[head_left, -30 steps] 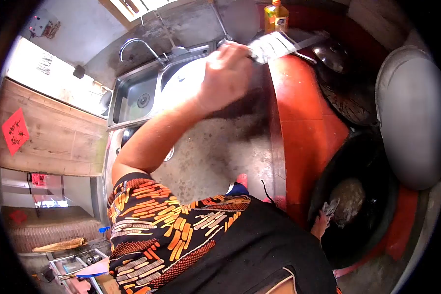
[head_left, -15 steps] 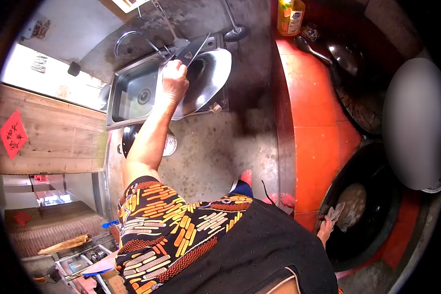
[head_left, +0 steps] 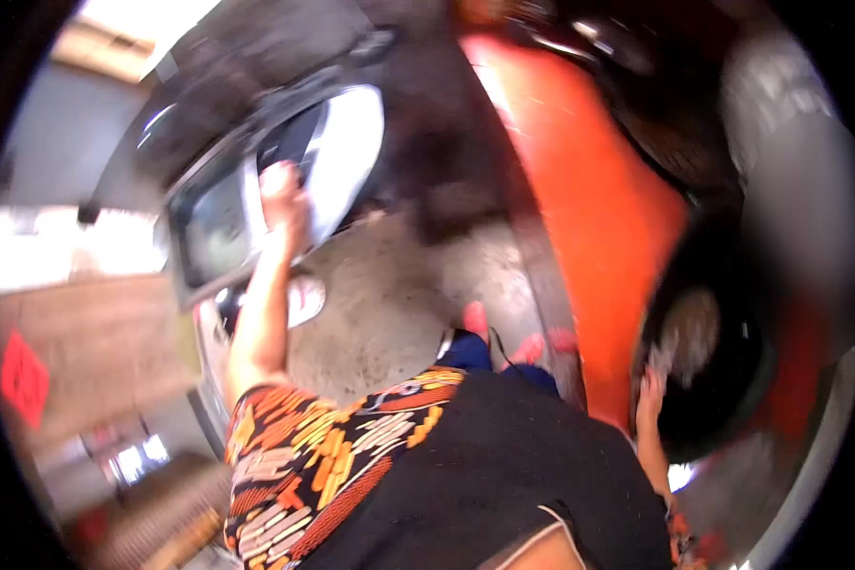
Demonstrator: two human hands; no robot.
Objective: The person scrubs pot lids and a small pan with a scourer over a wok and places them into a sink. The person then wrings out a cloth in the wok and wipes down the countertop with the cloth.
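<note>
My left hand (head_left: 285,199) is at the sink (head_left: 209,228), its fingers closed round the handle end of a dark, broad-bladed cleaver (head_left: 296,138); motion blurs it. Just beside the blade, on the sink's right side, a large shiny metal basin (head_left: 356,142) stands tilted. On the other side, my right hand (head_left: 652,388) reaches over the near rim of a big black wok (head_left: 731,399). A pale, crumpled cloth (head_left: 662,360) is in its fingers. Murky liquid (head_left: 693,328) lies in the wok's bottom beside the cloth.
An orange-red tiled counter (head_left: 579,209) runs between the floor and the wok. Dark cookware (head_left: 670,142) stands farther along it. A dark pot (head_left: 228,306) and a white round thing (head_left: 306,299) sit below the sink. Wooden boards (head_left: 95,323) line the left.
The camera view has turned and blurred, so the sink sits farther left. The cleaver's blade appears lower with my left hand. My right hand stays at the wok with the cloth.
</note>
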